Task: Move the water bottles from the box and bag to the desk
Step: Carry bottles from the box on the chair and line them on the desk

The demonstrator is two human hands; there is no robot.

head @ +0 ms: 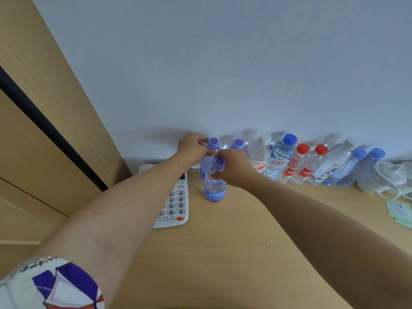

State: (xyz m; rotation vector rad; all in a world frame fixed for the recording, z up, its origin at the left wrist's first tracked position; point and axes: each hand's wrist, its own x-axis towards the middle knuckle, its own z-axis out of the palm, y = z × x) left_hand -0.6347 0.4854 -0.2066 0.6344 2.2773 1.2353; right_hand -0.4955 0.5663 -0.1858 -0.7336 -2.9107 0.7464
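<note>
Here, two purple-capped bottles stand on the bench by the wall. The left hand grips the rear bottle with curled fingers; the right hand pinches the front bottle beside a telephone.

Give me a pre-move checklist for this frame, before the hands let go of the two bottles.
1. Front bottle stands upright on the desk: ok.
2. Right hand grips its neck: ok.
3. Left hand holds the back bottle by its neck: ok.
4. Back bottle's base is flat on the desk: cannot tell, hidden.
5. Front bottle is off the phone: ok, beside it.
6. Front bottle is in the row along the wall: not ok, it stands forward.
</note>
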